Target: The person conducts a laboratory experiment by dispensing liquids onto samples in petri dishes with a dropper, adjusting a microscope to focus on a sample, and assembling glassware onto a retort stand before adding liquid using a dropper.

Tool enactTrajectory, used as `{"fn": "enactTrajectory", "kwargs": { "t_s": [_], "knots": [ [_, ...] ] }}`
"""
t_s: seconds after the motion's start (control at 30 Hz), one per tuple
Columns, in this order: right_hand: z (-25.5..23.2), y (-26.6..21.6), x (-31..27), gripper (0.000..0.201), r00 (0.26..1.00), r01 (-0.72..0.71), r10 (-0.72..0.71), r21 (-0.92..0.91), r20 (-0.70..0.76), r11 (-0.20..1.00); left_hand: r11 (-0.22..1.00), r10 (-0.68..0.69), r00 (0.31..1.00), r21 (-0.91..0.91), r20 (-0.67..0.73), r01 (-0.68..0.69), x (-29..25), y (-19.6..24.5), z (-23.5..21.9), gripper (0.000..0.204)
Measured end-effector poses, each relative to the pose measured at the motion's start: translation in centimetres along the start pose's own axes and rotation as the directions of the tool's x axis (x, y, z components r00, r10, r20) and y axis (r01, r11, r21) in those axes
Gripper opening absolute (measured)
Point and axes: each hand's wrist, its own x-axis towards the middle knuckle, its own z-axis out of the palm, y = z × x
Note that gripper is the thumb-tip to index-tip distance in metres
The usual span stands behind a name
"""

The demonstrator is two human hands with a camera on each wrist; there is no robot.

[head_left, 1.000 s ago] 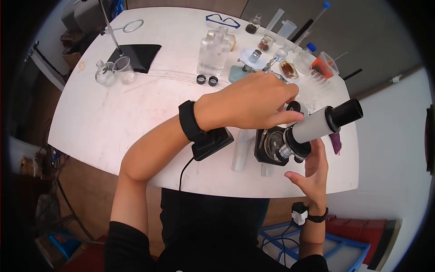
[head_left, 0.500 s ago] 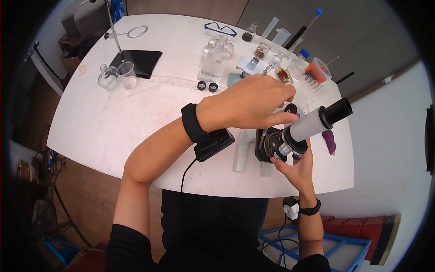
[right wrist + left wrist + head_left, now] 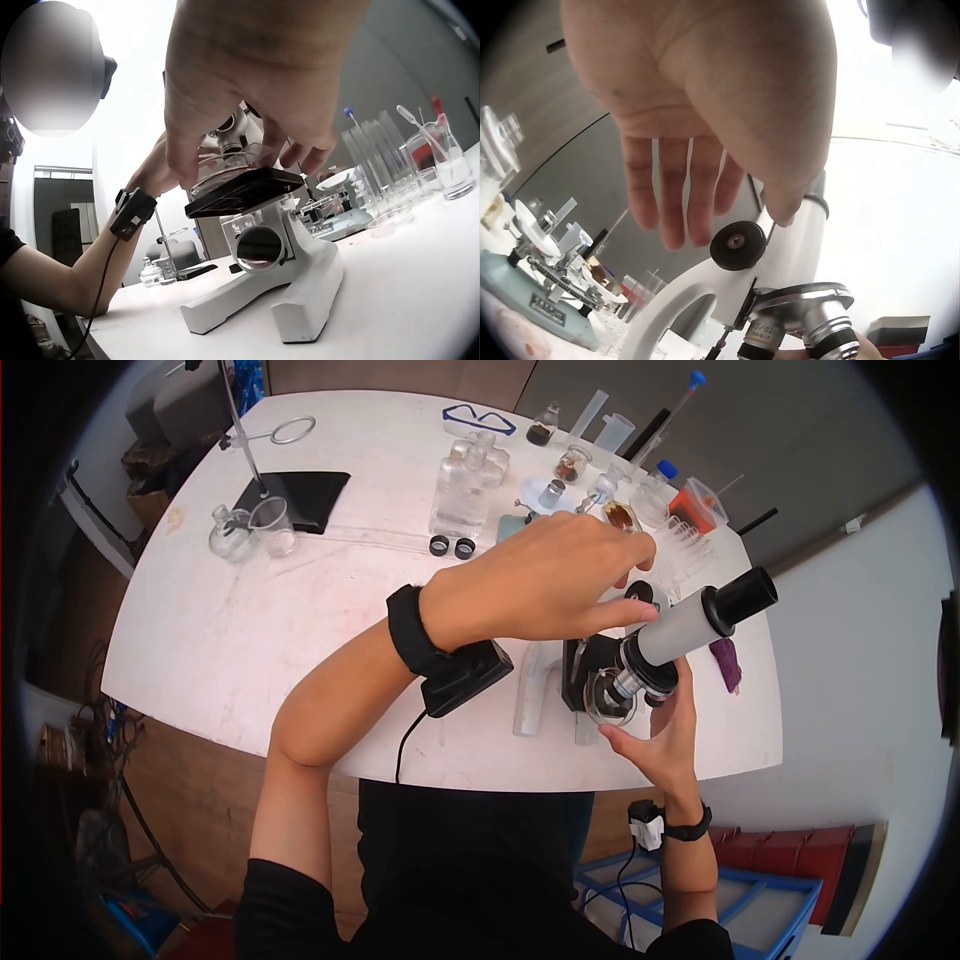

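A white microscope [image 3: 682,632] with a black eyepiece stands near the table's right front. My left hand [image 3: 545,582] reaches over to it; in the left wrist view the fingers [image 3: 673,195] hang extended beside the black focus knob [image 3: 738,246], and the thumb rests against the tube. My right hand [image 3: 665,745] is at the stage, its thumb and fingers pinching a clear round dish [image 3: 608,702] below the objectives. The right wrist view shows this dish [image 3: 217,178] over the black stage [image 3: 244,193], tilted slightly and partly covered by the hand.
Behind the microscope are a balance [image 3: 341,223], test tubes [image 3: 690,538] and an orange-filled container [image 3: 697,506]. Clear bottles [image 3: 460,498] and two black caps [image 3: 452,547] stand mid-table. A ring stand [image 3: 295,500] and glassware [image 3: 232,535] are at left, a purple cloth [image 3: 726,665] at right.
My right hand has moved leftward to the stage and taken hold of the dish, which has shifted toward the table's front edge. My left hand has stayed by the tube.
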Motion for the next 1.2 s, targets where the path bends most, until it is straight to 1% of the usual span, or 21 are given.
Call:
{"fn": "enactTrajectory", "kwargs": {
  "t_s": [0.07,0.17,0.27,0.33,0.43,0.47,0.5,0.53,0.6,0.63,0.77,0.83,0.87,0.93,0.97,1.0,1.03,1.07,1.1,1.17,1.2],
  "knots": [
    [0.0,-0.4,-0.5,0.115,0.999,0.03,-0.029,0.03,-0.027,0.999,1.0,-0.004,1.0,0.007,-0.007,0.004,0.0,0.1,0.0,0.038],
    [-0.4,-1.1,-1.2,0.118,1.0,0.012,-0.012,0.046,-0.012,0.999,1.0,0.005,1.0,0.003,-0.028,-0.005,0.0,-0.3,-0.2,0.038],
    [-1.7,-0.3,-2.3,0.12,0.999,0.048,-0.048,0.012,-0.008,0.999,0.999,0.022,0.998,0.035,-0.059,-0.02,0.0,-0.9,-0.4,0.037],
    [-2.6,0.1,-2.6,0.119,0.997,0.07,-0.07,0.015,-0.009,0.997,0.999,0.011,0.998,0.038,-0.067,-0.009,-0.1,-1.3,-0.8,0.036],
    [-4.3,0.7,-3.0,0.115,0.992,0.1,-0.101,-0.014,-0.071,0.995,0.999,-0.013,0.996,0.048,-0.094,0.018,0.0,-2.5,-1.6,0.033],
    [-4.9,1.0,-2.9,0.115,0.993,0.094,-0.095,-0.012,-0.069,0.996,0.998,-0.023,0.994,0.056,-0.11,0.029,0.0,-2.9,-1.8,0.032],
    [-5.5,1.3,-2.6,0.114,0.992,0.073,-0.075,-0.025,-0.099,0.997,0.995,-0.088,0.991,0.034,-0.096,0.092,-0.1,-3.2,-2.1,0.028],
    [-6.1,1.6,-2.2,0.113,0.99,0.052,-0.057,-0.037,-0.128,0.998,0.995,-0.092,0.991,0.032,-0.094,0.095,-0.2,-3.9,-2.1,0.028],
    [-7.2,2.3,-1.4,0.11,0.99,0.017,-0.025,-0.059,-0.138,0.998,0.988,-0.055,0.992,0.135,-0.111,0.07,-0.5,-5.5,-1.7,0.026],
    [-7.7,3.1,-0.9,0.109,0.988,0.007,-0.011,-0.032,-0.153,0.999,0.986,-0.114,0.991,0.115,-0.075,0.123,-0.5,-6.0,-1.6,0.028],
    [-8.1,6.2,1.8,0.106,0.981,-0.013,0.018,0.03,-0.193,0.999,0.977,-0.148,0.989,0.152,-0.01,0.148,-0.9,-7.6,0.2,0.032],
    [-7.5,6.9,3.2,0.1,0.978,-0.036,0.045,0.047,-0.203,0.998,0.965,-0.22,0.971,0.168,0.096,0.202,-1.1,-8.2,1.2,0.039],
    [-7.3,7.5,3.8,0.1,0.978,-0.036,0.046,0.051,-0.203,0.998,0.964,-0.222,0.97,0.17,0.098,0.204,-1.2,-8.5,1.8,0.039],
    [-7.0,8.6,5.1,0.092,0.98,-0.107,0.107,0.01,-0.17,0.994,0.944,-0.3,0.936,0.197,0.183,0.264,-1.5,-9.1,3.0,0.046],
    [-6.3,8.4,5.7,0.072,0.983,-0.064,0.062,-0.01,-0.175,0.998,0.943,-0.303,0.935,0.199,0.184,0.266,-1.6,-9.4,3.6,0.046],
    [-6.2,8.5,6.1,0.072,0.983,-0.065,0.063,-0.006,-0.173,0.998,0.931,-0.344,0.912,0.205,0.222,0.302,-1.8,-9.7,4.2,0.05],
    [-6.1,8.7,6.5,0.064,0.984,-0.12,0.106,-0.092,-0.146,0.989,0.918,-0.384,0.886,0.211,0.259,0.336,-2.0,-10.1,4.6,0.055],
    [-6.0,8.9,6.9,0.056,0.981,-0.169,0.149,-0.179,-0.12,0.969,0.916,-0.388,0.884,0.214,0.26,0.339,-2.2,-10.4,5.0,0.055],
    [-6.1,9.8,7.4,0.056,0.982,-0.169,0.15,-0.175,-0.117,0.97,0.917,-0.386,0.885,0.215,0.26,0.337,-2.4,-10.7,5.4,0.057],
    [-6.1,11.8,8.2,0.048,0.994,0.081,-0.104,-0.444,-0.026,0.892,0.916,-0.388,0.884,0.217,0.259,0.338,-2.7,-11.0,5.7,0.06],
    [-5.9,12.1,8.5,0.048,0.994,0.083,-0.105,-0.441,-0.024,0.894,0.909,-0.404,0.876,0.224,0.264,0.351,-2.8,-11.0,5.8,0.061]
  ]
}}
